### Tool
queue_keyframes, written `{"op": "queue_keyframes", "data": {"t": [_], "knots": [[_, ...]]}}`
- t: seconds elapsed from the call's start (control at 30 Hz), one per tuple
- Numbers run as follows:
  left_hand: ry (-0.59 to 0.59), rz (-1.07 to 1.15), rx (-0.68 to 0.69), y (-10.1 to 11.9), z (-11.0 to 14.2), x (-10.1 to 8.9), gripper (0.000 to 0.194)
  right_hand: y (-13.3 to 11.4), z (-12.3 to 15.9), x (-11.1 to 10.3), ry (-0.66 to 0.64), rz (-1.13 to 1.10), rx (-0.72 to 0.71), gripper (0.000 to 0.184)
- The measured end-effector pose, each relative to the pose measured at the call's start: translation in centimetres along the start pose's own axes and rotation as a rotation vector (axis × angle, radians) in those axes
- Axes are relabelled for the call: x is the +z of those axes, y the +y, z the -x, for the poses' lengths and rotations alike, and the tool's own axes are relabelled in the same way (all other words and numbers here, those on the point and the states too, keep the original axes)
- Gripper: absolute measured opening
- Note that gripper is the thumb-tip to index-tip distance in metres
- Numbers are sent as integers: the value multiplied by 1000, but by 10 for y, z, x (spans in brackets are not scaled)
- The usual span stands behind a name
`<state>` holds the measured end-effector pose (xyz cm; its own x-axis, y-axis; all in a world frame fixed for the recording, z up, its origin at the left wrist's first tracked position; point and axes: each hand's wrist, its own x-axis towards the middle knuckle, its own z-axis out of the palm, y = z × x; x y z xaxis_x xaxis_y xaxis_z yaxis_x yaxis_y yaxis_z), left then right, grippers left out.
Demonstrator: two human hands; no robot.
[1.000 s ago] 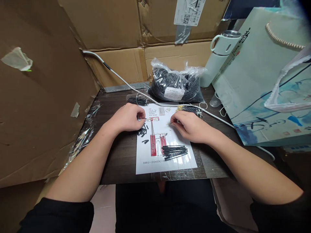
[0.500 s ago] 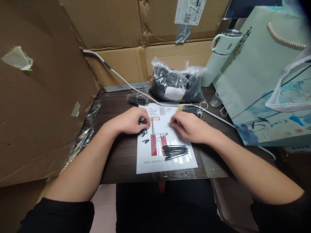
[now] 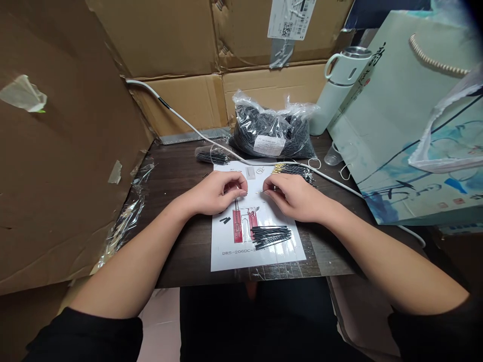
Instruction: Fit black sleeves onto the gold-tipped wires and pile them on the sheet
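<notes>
My left hand (image 3: 217, 192) rests on a printed white sheet (image 3: 230, 251) with its fingers pinched together; what it holds is too small to make out. My right hand (image 3: 292, 197) pinches a thin wire (image 3: 259, 192) whose tip points left toward the left fingertips. The two hands nearly meet over the sheet. A bundle of finished black wires (image 3: 270, 235) lies on the sheet below the hands. Two short black tubes (image 3: 225, 219) lie near my left wrist. Gold-tipped wires (image 3: 294, 170) lie behind my right hand.
A clear bag of black pieces (image 3: 271, 133) sits at the back of the dark table (image 3: 181, 241). A white cable (image 3: 196, 128) crosses the table. A white thermos (image 3: 337, 88) and a pale paper bag (image 3: 407, 115) stand on the right. Cardboard boxes (image 3: 68, 151) wall in the left and back.
My left hand moved right from the pile of short black tubes to meet my right hand over the sheet. My right hand stayed nearly still with the wire.
</notes>
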<state>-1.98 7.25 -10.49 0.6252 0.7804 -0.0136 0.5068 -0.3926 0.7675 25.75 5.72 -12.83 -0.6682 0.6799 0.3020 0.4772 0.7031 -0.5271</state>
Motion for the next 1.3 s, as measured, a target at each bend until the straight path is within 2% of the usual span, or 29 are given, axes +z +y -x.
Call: {"op": "queue_keyframes", "data": {"t": [0.13,0.3,0.6,1.3], "knots": [[103,325,-28,-1,-6,21,15,-2,0,-1,86,-1,-47,6],[193,489,-63,-6,-10,29,22,-3,-1,-2,148,8,-67,9],[204,393,1,-7,-10,30,18,-4,-1,-2,170,11,-80,10],[212,357,-27,-10,-9,35,16,-1,0,-1,120,28,-65,11]]}}
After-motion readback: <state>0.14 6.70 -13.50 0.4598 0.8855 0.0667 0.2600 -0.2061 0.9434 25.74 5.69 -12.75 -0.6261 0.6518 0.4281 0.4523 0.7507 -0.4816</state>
